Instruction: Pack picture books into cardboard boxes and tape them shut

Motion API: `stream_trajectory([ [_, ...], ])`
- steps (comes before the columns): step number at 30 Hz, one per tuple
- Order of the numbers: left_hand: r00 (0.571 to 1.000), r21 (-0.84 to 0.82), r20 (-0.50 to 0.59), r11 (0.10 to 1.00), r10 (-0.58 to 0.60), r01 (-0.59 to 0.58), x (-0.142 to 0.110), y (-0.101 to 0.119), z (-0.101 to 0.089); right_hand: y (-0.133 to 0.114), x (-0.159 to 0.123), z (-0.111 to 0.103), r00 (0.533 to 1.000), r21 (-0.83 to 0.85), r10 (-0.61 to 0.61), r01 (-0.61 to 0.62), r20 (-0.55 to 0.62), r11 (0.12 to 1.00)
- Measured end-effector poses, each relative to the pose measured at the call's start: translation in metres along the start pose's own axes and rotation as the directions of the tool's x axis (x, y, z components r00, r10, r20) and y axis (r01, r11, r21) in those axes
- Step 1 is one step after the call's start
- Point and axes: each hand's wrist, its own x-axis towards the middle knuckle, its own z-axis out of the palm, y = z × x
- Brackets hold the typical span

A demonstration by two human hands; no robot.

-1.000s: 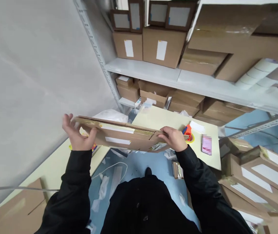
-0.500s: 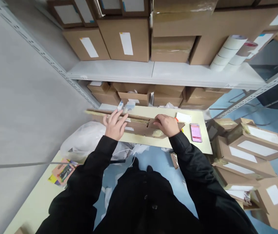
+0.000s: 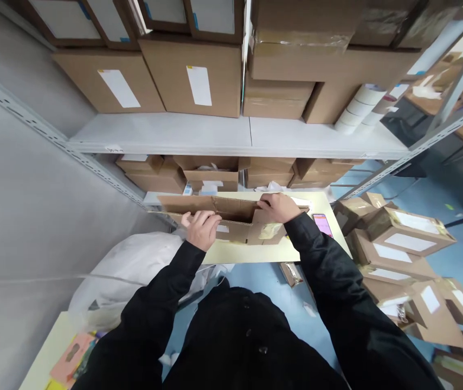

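A brown cardboard box (image 3: 237,232) stands on the pale yellow table (image 3: 239,253), its top partly opened so that a dark gap shows between the front and back walls. My left hand (image 3: 202,227) has its fingers curled over the front wall's upper edge. At the box's right end, my right hand (image 3: 278,207) grips the upper edge, with its fingertips partly hidden. Yellowish tape (image 3: 270,231) clings to the front right panel, and a small white label sits beside my left fingers. A phone (image 3: 322,224) with a pink screen lies right of my right hand.
Behind the table rises a metal shelf (image 3: 166,132) stacked with cardboard boxes and tape rolls (image 3: 359,109). Boxes (image 3: 404,238) are piled on the right. A white plastic bag (image 3: 129,265) bulges at the left, near colourful packets (image 3: 72,357). A small box (image 3: 290,274) lies on the floor.
The flattened box has spread open, its walls now apart. My left hand's fingers went from spread on its top to curled over the front edge. The view has shifted.
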Motion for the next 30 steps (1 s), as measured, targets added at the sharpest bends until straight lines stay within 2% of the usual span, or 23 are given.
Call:
stream_trajectory([
  [5,0.991,-0.103,0.075,0.989,0.110,-0.102,0.002,-0.010,-0.014,-0.016,0.019,-0.006,0.993,-0.153,0.085,-0.072,0.081,0.986],
  [10,0.970,-0.197,0.178,0.972,0.165,-0.130,0.007,-0.013,-0.032,-0.019,0.039,-0.006,0.996,-0.246,0.085,-0.076,0.024,0.966],
  [14,0.919,-0.256,0.349,0.962,0.185,-0.097,0.013,0.000,-0.041,-0.016,0.065,-0.003,0.999,-0.208,0.030,-0.032,-0.010,0.978],
  [17,0.896,-0.208,0.421,0.977,0.139,-0.053,0.018,0.020,-0.039,-0.016,0.075,-0.002,0.999,-0.125,-0.052,0.049,-0.017,0.991],
  [19,0.904,-0.141,0.420,0.990,0.079,-0.021,0.020,0.034,-0.033,-0.017,0.065,-0.001,0.995,-0.086,-0.077,0.071,-0.070,0.994],
  [20,0.910,-0.110,0.411,0.994,0.051,-0.006,0.020,0.041,-0.030,-0.018,0.055,-0.001,0.993,-0.076,-0.045,0.037,-0.111,0.996],
  [22,0.920,-0.060,0.391,0.998,0.006,0.019,0.020,0.053,-0.022,-0.018,0.028,0.002,0.974,-0.041,0.122,-0.132,-0.192,0.990],
  [24,0.928,-0.025,0.372,0.999,-0.032,0.044,0.019,0.063,-0.015,-0.017,0.000,0.007,0.922,0.052,0.328,-0.324,-0.204,0.945],
  [26,0.933,-0.009,0.354,0.997,-0.063,0.070,0.020,0.069,-0.012,-0.014,-0.020,0.013,0.893,0.157,0.435,-0.416,-0.118,0.896],
  [28,0.944,-0.014,0.319,0.996,-0.082,0.091,0.025,0.067,-0.017,-0.010,-0.028,0.018,0.901,0.233,0.434,-0.422,0.000,0.876],
  [30,0.953,0.019,0.269,0.991,-0.136,0.136,0.033,0.055,-0.029,-0.003,-0.028,0.020,0.916,0.264,0.396,-0.400,0.068,0.878],
])
